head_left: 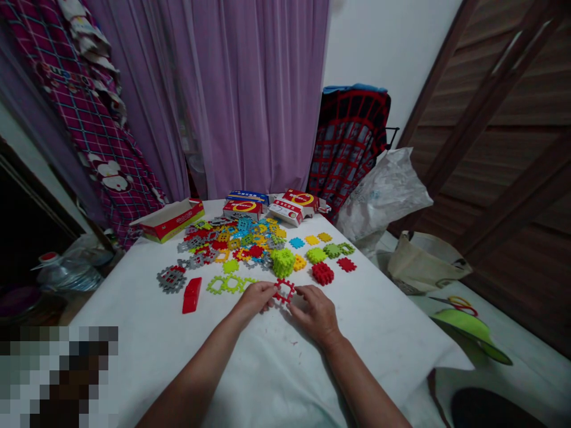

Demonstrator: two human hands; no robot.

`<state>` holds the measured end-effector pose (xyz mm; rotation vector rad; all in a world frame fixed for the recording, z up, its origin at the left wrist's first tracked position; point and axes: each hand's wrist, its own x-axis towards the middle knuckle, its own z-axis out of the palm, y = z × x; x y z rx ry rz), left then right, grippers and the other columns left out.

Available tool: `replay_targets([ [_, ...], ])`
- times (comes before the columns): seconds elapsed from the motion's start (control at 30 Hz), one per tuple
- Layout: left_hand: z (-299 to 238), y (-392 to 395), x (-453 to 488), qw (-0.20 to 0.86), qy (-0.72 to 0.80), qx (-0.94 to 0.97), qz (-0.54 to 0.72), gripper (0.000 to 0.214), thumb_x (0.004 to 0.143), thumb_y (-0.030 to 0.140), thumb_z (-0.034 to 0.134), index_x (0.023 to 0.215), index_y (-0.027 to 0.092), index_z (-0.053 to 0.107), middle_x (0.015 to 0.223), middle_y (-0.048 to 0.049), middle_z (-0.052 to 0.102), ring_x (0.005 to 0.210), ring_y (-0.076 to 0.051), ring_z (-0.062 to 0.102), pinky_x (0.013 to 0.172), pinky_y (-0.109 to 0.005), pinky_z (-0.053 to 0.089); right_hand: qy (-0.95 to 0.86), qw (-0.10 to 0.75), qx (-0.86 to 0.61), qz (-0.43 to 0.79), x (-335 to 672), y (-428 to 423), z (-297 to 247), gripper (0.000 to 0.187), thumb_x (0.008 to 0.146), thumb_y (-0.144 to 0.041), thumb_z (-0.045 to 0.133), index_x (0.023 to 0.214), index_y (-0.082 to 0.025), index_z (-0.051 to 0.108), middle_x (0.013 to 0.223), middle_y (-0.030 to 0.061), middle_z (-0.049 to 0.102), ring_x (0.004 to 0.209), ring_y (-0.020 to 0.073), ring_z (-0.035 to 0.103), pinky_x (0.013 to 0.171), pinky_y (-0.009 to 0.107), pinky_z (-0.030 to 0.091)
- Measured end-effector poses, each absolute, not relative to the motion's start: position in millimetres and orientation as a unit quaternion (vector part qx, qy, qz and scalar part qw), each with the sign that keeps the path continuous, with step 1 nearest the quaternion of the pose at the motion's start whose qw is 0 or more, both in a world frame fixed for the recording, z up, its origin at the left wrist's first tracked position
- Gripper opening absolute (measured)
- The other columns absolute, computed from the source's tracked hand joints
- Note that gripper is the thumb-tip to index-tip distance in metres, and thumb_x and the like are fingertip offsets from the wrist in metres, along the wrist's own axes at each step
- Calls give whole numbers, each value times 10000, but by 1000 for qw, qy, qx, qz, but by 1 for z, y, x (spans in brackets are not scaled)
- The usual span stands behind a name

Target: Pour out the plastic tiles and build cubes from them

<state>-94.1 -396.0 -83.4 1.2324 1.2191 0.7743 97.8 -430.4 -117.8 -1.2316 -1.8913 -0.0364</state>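
A red square frame-shaped interlocking piece with a toothed edge is held just above the white-covered table. My left hand pinches its left side. At its right edge, the thumb and index finger of my right hand close on it. Beyond it stands a lime green cube of joined pieces. A red block of stacked pieces lies to the right. Lime green linked frames lie left of my left hand, and past them a red plastic object.
A mixed heap of toothed pieces covers the table's far middle, with small cartons behind. An open red-and-yellow box stands back left. Grey pieces lie left. Single pieces lie right. A plastic bag hangs off the right side.
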Motion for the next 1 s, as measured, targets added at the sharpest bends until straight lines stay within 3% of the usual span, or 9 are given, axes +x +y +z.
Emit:
replay_targets([
  [0.17,-86,-393,-92,585,517,531,331,490,717,557,638,930,119,692,538,27,570,432,-72,448,423,-200,283,-750,442,-492,-29,96,-432,-116,204,820,-351,643,951,-195,653,837,55,674,765,176,621,686,285,503],
  [0.37,-87,-399,-100,567,528,510,373,529,715,561,641,1033,140,679,932,-79,679,610,-103,578,403,-184,337,-667,478,-567,-73,113,-423,-118,269,833,-461,622,874,-197,655,806,45,678,728,168,608,677,284,476],
  [0.67,-98,-409,-115,541,531,519,394,476,692,497,650,997,134,690,841,-65,672,616,-113,582,411,-182,357,-537,455,-704,-96,150,-397,-118,494,830,-652,510,830,-188,680,826,74,679,744,191,588,669,298,417],
  [1.0,-95,-410,-116,554,529,502,402,430,676,426,654,991,134,685,834,-56,666,622,-114,580,422,-189,368,-537,400,-737,-94,152,-398,-118,465,842,-616,503,858,-191,691,891,87,684,829,209,593,662,293,400],
])
